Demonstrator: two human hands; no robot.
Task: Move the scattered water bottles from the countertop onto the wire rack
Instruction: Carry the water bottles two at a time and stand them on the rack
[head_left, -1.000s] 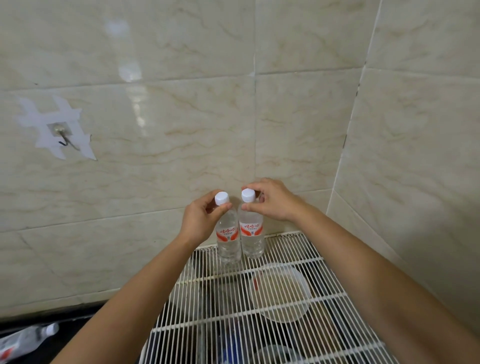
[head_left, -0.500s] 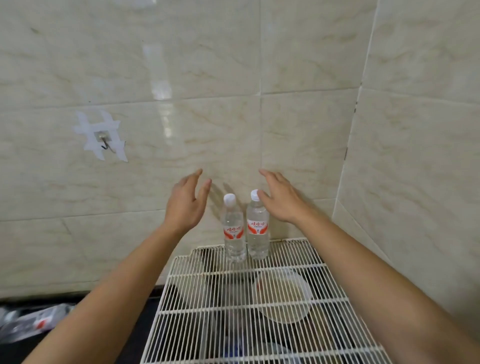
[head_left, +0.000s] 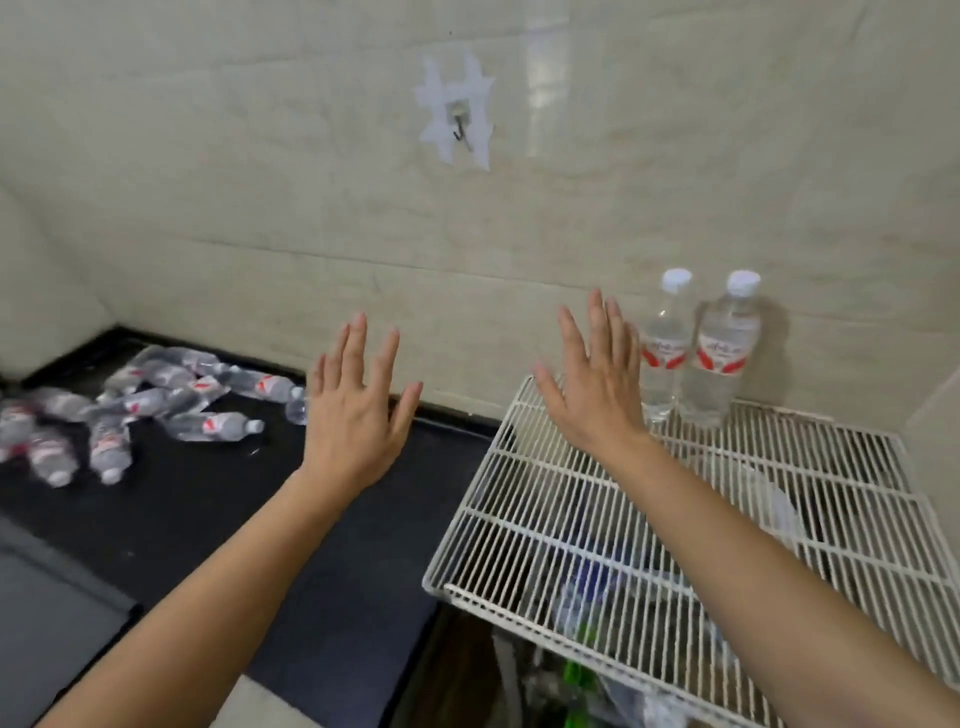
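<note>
Hands first: left hand and right hand both spread flat, fingers straight and apart, backs toward the camera, holding nothing. Left hand hanging over the black worktop just left of the white wire rack. Right hand over the rack's far left corner, just beside the two upright clear plastic water bottles. White-capped and red-labelled, standing close side by side at the rack's back edge.

Not yet moved: a heap of clear plastic bottles of the same kind. Lying on their sides well to the left of the rack, some overlapping, outlines blurred.

Likely handling: seemingly full, so fairly weighty for their size. Thin-walled, prone to give under a hard squeeze. Smooth and round, apt to roll when nudged. Best taken round the body at the label, or at the neck under the cap, one per hand. Best set down squarely across the rack's wires to avoid a tilt.

Beyond: beige marbled wall tiles behind the rack, with a small taped metal hook above and left of it.
</note>
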